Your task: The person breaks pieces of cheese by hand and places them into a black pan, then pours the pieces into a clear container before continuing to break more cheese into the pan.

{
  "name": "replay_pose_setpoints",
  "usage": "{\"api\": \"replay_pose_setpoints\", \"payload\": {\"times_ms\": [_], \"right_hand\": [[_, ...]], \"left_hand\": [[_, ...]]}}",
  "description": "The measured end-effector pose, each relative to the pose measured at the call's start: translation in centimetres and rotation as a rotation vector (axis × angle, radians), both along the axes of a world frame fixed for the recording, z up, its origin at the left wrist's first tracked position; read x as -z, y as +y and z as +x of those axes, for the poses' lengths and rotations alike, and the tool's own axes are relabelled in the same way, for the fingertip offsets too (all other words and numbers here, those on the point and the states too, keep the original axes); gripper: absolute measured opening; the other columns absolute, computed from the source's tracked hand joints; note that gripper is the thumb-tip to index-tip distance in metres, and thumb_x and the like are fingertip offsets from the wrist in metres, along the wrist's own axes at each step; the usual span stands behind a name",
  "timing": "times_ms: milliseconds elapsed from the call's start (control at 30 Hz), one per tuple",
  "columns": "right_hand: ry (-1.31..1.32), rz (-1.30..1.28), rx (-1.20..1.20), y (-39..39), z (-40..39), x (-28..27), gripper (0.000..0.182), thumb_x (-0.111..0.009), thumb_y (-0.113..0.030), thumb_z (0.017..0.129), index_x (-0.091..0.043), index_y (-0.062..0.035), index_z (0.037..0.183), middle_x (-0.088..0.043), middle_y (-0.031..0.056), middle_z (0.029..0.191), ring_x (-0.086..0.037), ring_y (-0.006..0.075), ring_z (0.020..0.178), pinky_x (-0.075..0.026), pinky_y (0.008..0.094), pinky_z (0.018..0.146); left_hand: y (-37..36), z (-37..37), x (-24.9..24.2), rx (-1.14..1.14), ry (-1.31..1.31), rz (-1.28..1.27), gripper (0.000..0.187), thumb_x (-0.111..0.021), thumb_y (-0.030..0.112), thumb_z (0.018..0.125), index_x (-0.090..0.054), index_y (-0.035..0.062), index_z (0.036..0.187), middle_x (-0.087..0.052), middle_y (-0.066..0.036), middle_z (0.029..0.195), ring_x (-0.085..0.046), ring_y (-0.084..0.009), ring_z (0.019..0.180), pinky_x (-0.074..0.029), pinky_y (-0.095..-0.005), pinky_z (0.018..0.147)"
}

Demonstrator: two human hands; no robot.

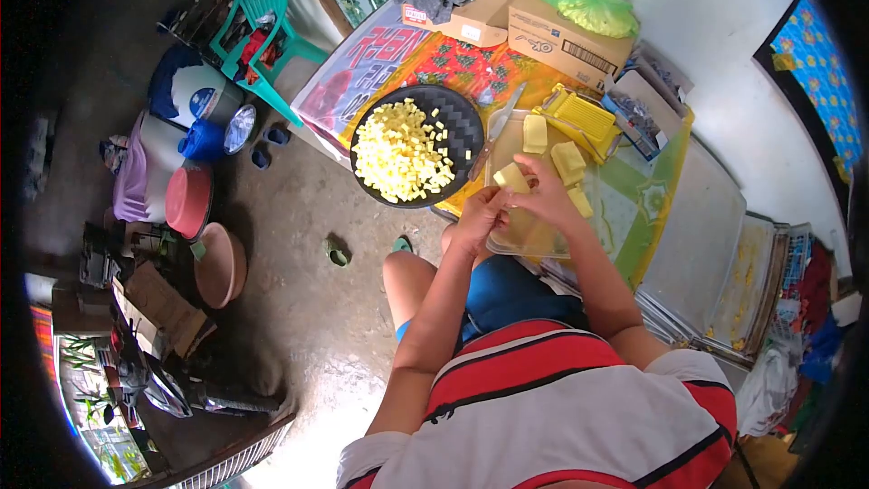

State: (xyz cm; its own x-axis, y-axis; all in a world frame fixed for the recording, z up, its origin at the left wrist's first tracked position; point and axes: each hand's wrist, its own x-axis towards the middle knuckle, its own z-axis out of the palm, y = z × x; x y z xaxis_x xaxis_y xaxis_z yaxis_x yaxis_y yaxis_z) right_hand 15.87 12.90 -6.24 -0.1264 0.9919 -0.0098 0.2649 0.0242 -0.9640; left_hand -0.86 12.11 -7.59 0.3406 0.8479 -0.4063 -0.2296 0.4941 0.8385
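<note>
My right hand (pixel 546 194) is closed around a pale yellow cut block (pixel 512 178), perhaps a peeled vegetable or fruit. Beside it my left hand (pixel 482 217) has its fingers pinched together near the block's lower end; what they grip is hidden. Both hands are over a clear plastic tray (pixel 543 237). Several larger yellow chunks (pixel 568 163) lie in the tray. A knife (pixel 496 133) with a brown handle rests along its left edge. To the left, a round black tray (pixel 463 118) holds a heap of small yellow cubes (pixel 398 154).
Behind the tray sit a yellow plastic slicer-like tool (pixel 579 120) and cardboard boxes (pixel 566 41), one topped by a green plastic bag (pixel 584 0). A green chair (pixel 262 27), basins (pixel 220 265) and a slipper (pixel 338 252) are on the floor at left.
</note>
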Motion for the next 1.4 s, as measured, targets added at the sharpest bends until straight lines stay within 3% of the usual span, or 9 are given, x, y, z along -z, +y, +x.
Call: {"api": "replay_pose_setpoints", "payload": {"times_ms": [100,200,300,400,600,1100,1400], "right_hand": [[0.007,0.087,-0.102,-0.6,0.1,-2.0,0.072,-0.075,-0.016,0.073,-0.041,-0.0078,0.136,-0.053,0.0084,0.117,-0.053,0.0166,0.103,-0.045,0.0286,0.084],[0.177,-0.070,-0.179,-0.7,1.0,-3.2,0.067,-0.071,-0.015,0.078,-0.040,-0.0091,0.138,-0.053,0.0077,0.119,-0.051,0.0156,0.106,-0.047,0.0288,0.082],[0.417,-0.279,-0.131,-0.6,1.4,-4.0,0.063,-0.068,-0.015,0.082,-0.039,-0.0116,0.139,-0.056,0.0088,0.116,-0.057,0.0166,0.098,-0.051,0.0303,0.079],[0.403,-0.302,-0.214,-0.2,1.7,-3.5,0.056,-0.062,-0.012,0.087,-0.040,-0.0131,0.139,-0.057,0.0048,0.110,-0.056,0.0116,0.096,-0.052,0.0255,0.073],[0.445,-0.203,-0.027,-0.1,0.7,-3.7,0.052,-0.062,-0.010,0.087,-0.043,-0.0111,0.136,-0.058,0.0034,0.105,-0.057,0.0108,0.089,-0.052,0.0249,0.071],[0.585,-0.277,-0.096,-0.1,1.3,-4.2,0.053,-0.066,-0.013,0.085,-0.047,-0.0116,0.134,-0.061,0.0037,0.104,-0.059,0.0108,0.085,-0.053,0.0247,0.065],[0.526,-0.179,-0.046,-0.5,0.9,-5.5,0.052,-0.064,-0.009,0.085,-0.047,-0.0115,0.134,-0.057,-0.0013,0.097,-0.056,0.0081,0.085,-0.052,0.0228,0.064]], "left_hand": [[0.5,0.1,0.3,-0.010,-0.032,0.058,0.026,-0.063,0.030,0.089,-0.059,0.0043,0.093,-0.060,-0.002,0.071,-0.056,-0.0099,0.055,-0.045,-0.0215,0.052],[0.6,-0.7,-1.0,0.033,-0.098,0.054,0.023,-0.061,0.027,0.090,-0.059,0.0044,0.093,-0.058,-0.001,0.065,-0.055,-0.0093,0.054,-0.045,-0.0208,0.051],[0.3,-0.9,-3.0,0.048,-0.125,0.060,0.023,-0.063,0.027,0.089,-0.060,0.0046,0.092,-0.057,0.000,0.064,-0.053,-0.0077,0.053,-0.043,-0.0198,0.050],[0.6,-0.8,-2.7,0.048,0.013,0.131,0.023,-0.066,0.027,0.087,-0.060,0.0046,0.090,-0.057,0.000,0.064,-0.050,-0.0061,0.051,-0.040,-0.0186,0.049],[0.4,-0.6,-3.1,0.074,0.029,0.106,0.024,-0.068,0.025,0.086,-0.060,0.0029,0.084,-0.057,0.001,0.065,-0.048,-0.0053,0.050,-0.037,-0.0183,0.047],[0.2,-1.0,-3.6,0.146,-0.111,0.133,0.024,-0.067,0.025,0.086,-0.061,0.0032,0.079,-0.058,0.000,0.067,-0.049,-0.0061,0.050,-0.039,-0.0191,0.045],[0.2,-1.4,-4.6,0.022,-0.169,0.096,0.027,-0.067,0.027,0.086,-0.060,0.0018,0.092,-0.059,-0.001,0.070,-0.047,-0.0040,0.049,-0.038,-0.0180,0.043]]}}
